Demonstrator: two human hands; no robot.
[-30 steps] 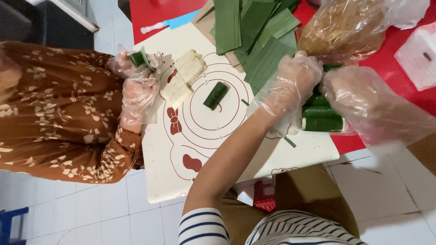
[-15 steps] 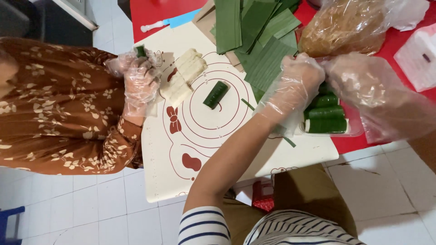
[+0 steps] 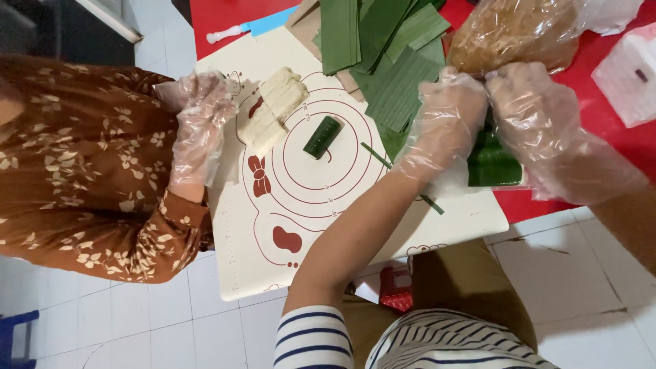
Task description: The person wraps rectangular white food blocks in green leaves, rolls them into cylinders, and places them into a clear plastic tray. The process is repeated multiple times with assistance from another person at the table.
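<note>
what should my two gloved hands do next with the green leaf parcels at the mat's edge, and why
Probably draw the left hand and right hand apart a little. Both plastic-gloved hands crowd over the stacked green leaf-wrapped parcels at the cream baking mat's right edge and hide them, so what either holds cannot be told.

the picture was bright all over, with soft, even light and no dark corners. shadows were faint; a small soft one lay under the left hand on the white mat. the plastic gloves shone a little, and so did the clear bag. the right hand looked big and a bit blurry. the edges looked slightly stretched.
</note>
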